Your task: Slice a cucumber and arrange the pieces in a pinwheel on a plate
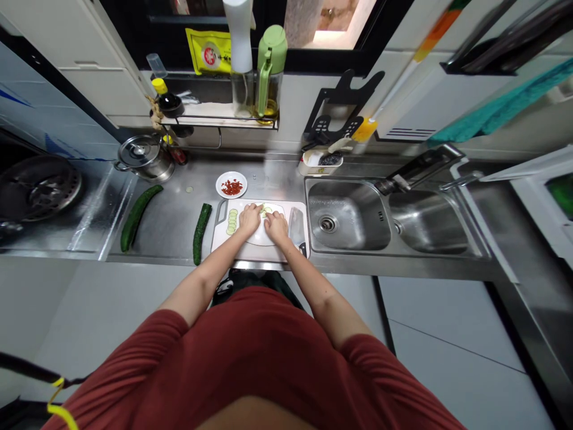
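Observation:
A white plate (261, 237) lies on the white cutting board (242, 253), with pale green cucumber slices (267, 210) near its far edge. My left hand (250, 220) reaches over the plate's left side, fingers at the slices. Over the right side is my right hand (276, 227), its fingertips bent down at the slices. Whether either hand grips a slice is too small to tell. A row of cucumber slices (232, 221) lies on the board's left part. The cleaver (296, 226) rests flat on the board, right of my right hand.
Left of the board lie a cut cucumber (202, 233) and a whole cucumber (139, 217). Behind it stands a plate of chopped red pieces (231, 186). A steel pot (145, 159) is at the back left, a double sink (349, 215) at the right, a bottle shelf (215, 119) above.

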A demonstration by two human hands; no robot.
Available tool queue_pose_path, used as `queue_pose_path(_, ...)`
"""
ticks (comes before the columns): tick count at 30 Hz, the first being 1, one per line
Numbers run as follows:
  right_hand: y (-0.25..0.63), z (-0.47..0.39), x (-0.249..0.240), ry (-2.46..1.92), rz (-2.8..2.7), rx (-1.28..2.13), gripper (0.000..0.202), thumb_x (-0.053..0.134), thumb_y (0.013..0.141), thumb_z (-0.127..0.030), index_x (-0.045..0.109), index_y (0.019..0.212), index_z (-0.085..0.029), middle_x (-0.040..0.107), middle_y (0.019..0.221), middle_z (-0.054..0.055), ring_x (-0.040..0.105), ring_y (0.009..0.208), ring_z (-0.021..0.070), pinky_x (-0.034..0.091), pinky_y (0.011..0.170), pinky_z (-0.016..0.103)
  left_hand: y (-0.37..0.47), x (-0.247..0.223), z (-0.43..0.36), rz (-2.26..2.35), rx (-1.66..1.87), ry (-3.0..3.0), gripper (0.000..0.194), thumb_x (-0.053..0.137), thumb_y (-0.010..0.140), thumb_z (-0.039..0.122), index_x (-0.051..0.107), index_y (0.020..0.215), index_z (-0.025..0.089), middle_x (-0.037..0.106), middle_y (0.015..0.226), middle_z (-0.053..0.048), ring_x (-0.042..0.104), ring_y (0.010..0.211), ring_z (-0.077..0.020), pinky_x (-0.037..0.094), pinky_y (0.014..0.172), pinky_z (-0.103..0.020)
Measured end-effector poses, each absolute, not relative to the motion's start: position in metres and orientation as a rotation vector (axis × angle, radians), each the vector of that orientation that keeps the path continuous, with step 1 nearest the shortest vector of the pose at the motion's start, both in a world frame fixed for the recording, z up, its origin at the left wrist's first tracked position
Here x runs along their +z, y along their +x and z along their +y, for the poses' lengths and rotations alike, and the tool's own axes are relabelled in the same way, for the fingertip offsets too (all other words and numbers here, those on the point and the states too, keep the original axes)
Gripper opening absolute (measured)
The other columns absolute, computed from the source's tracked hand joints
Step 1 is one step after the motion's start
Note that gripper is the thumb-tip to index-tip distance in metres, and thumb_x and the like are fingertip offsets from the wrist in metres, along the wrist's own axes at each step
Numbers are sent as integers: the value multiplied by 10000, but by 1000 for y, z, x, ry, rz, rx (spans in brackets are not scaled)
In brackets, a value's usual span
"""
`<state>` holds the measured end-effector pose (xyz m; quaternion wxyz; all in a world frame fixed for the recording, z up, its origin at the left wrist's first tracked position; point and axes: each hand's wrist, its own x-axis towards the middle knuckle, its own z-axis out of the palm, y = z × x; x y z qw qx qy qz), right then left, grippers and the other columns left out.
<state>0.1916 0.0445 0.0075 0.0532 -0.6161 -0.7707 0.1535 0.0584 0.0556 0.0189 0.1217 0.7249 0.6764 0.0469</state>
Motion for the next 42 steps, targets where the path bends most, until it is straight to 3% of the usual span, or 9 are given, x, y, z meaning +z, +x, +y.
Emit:
queue_pose_path(4,192,35,8,-1887,-2339,475,370,390,963,-291,606,1252,-207,572,1130,115,456,1053,259,355,893,344,55,22,47,1937,119,2174,388,386,932,191,588,1242,306,531,1169,-84,445,1100,-236,433,854,-345)
queue_pose_path(26,187,35,12,-1928,-2376,541,404,424,936,-256,547,1321,-239,555,1149,120,465,1062,261,376,857,341,59,17,34,1885,9,2195,432,403,924,194,515,1320,324,496,1213,-85,430,1113,-236,421,894,-358)
queue_pose_path(37,209,3,22,-1680,-2163,620,376,428,942,-325,636,1222,-184,591,1039,90,504,988,229,395,876,304,28,25,0,2012,457,1940,370,429,907,220,618,1225,235,560,1127,-76,525,1073,-207,434,958,-308)
queue_pose_path(42,229,-7,15,-1650,-2063,657,351,433,920,-306,676,1129,-164,599,928,74,525,943,215,403,891,306,-4,21,-12,2181,470,1712,298,455,883,230,642,1115,236,595,1144,-58,560,1052,-198,447,913,-294)
